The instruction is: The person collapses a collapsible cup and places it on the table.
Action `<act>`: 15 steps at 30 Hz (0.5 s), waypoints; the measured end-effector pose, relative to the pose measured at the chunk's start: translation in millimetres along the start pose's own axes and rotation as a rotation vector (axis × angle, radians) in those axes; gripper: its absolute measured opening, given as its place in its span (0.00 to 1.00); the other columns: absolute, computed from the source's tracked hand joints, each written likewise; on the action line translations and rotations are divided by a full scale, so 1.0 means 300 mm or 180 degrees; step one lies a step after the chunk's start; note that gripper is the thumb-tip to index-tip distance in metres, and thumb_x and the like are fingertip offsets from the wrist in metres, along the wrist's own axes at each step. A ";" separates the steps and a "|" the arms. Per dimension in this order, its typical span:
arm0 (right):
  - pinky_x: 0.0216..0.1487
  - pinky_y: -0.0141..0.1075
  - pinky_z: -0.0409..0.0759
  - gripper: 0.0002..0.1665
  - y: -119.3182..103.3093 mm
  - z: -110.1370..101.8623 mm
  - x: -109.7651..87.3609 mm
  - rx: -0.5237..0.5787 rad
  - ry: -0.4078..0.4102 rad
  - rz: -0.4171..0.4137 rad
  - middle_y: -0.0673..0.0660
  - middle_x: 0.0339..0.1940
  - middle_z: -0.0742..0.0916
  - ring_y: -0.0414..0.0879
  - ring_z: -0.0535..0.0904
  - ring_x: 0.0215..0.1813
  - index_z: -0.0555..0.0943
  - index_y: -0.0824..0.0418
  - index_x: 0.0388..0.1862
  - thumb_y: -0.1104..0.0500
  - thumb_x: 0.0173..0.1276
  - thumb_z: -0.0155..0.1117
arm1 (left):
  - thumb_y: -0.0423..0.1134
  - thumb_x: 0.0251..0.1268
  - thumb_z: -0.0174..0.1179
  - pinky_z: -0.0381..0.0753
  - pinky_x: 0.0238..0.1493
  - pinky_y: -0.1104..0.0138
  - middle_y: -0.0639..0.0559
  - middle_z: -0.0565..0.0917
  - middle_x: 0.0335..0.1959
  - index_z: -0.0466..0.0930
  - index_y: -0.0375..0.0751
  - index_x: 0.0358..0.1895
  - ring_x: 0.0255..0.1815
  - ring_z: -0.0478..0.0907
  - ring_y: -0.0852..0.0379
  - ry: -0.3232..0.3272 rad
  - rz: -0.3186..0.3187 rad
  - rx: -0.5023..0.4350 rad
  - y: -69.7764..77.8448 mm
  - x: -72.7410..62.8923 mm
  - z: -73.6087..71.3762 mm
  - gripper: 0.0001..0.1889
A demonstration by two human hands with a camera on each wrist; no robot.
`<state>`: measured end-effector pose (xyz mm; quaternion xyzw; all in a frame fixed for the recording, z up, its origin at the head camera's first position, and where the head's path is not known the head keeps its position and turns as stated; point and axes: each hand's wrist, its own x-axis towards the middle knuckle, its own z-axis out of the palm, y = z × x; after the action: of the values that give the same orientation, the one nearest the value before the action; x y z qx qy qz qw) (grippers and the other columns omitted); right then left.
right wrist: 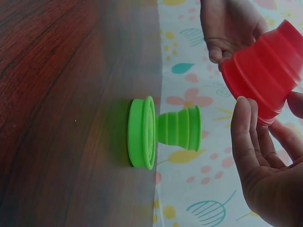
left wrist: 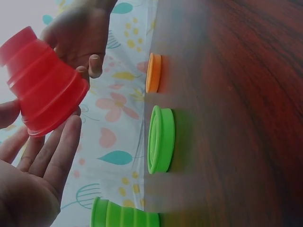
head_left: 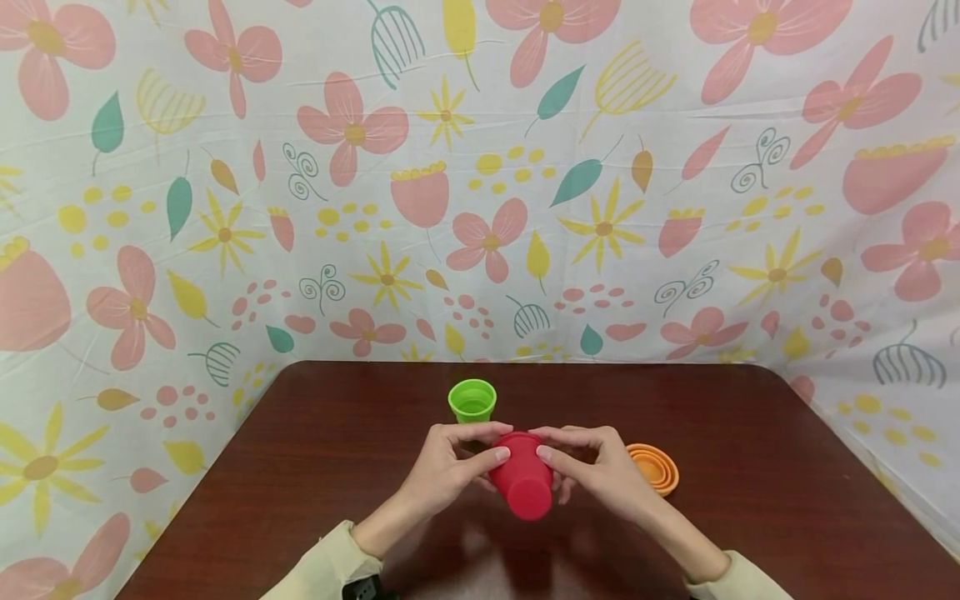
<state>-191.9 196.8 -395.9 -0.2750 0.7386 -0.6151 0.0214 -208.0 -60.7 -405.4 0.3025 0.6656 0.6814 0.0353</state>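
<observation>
Both hands hold a red collapsible cup (head_left: 525, 475) above the table, pulled out to its full stepped height. It is tilted, with its narrow base towards me and its wide rim away. My left hand (head_left: 450, 462) pinches it near the rim from the left, thumb on the wall. From the right, my right hand (head_left: 600, 467) grips it the same way. The ridged wall of the red cup (left wrist: 45, 87) shows in the left wrist view, between the fingers of both hands.
An extended green cup (head_left: 472, 400) stands upright behind my left hand. A flattened orange cup (head_left: 654, 469) lies right of my right hand. A flattened green cup (left wrist: 162, 139) shows in the wrist views, hidden from the head view. Patterned cloth (head_left: 487, 208) hangs behind the brown table (head_left: 337, 450).
</observation>
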 end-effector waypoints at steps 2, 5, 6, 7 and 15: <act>0.29 0.51 0.90 0.19 -0.001 0.001 0.000 -0.0016 0.0031 0.0001 0.62 0.36 0.88 0.59 0.84 0.25 0.85 0.64 0.64 0.63 0.77 0.66 | 0.27 0.70 0.68 0.90 0.31 0.45 0.36 0.89 0.48 0.85 0.26 0.59 0.31 0.89 0.54 -0.0009 0.0024 -0.0026 -0.002 0.001 -0.002 0.17; 0.29 0.51 0.90 0.18 -0.002 0.001 0.000 -0.0041 0.0063 -0.0016 0.63 0.39 0.88 0.59 0.84 0.25 0.86 0.64 0.63 0.63 0.77 0.67 | 0.26 0.69 0.68 0.90 0.32 0.45 0.35 0.89 0.48 0.85 0.25 0.58 0.31 0.90 0.53 -0.0025 0.0041 -0.0091 -0.005 0.001 -0.006 0.16; 0.29 0.51 0.90 0.18 -0.002 0.000 0.000 -0.0045 0.0073 -0.0017 0.64 0.40 0.88 0.59 0.84 0.24 0.86 0.64 0.63 0.63 0.76 0.67 | 0.26 0.68 0.68 0.90 0.32 0.45 0.34 0.89 0.49 0.85 0.24 0.57 0.31 0.90 0.52 -0.0031 0.0041 -0.0117 -0.006 0.001 -0.007 0.16; 0.29 0.51 0.90 0.18 -0.002 0.000 0.000 -0.0050 0.0079 -0.0029 0.64 0.41 0.88 0.59 0.84 0.24 0.86 0.65 0.62 0.63 0.76 0.67 | 0.25 0.68 0.69 0.90 0.33 0.45 0.34 0.89 0.48 0.86 0.24 0.57 0.31 0.90 0.52 -0.0036 0.0033 -0.0139 -0.006 0.001 -0.008 0.16; 0.28 0.50 0.90 0.17 0.001 -0.002 0.002 -0.0041 0.0116 -0.0103 0.65 0.45 0.89 0.59 0.84 0.21 0.87 0.66 0.60 0.65 0.74 0.69 | 0.24 0.68 0.68 0.90 0.33 0.47 0.31 0.88 0.47 0.85 0.23 0.56 0.30 0.90 0.52 -0.0097 0.0048 -0.0194 -0.008 0.002 -0.010 0.15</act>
<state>-192.8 197.1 -395.8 -0.2759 0.7383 -0.6155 -0.0038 -210.7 -62.8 -407.4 0.3166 0.6416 0.6969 0.0495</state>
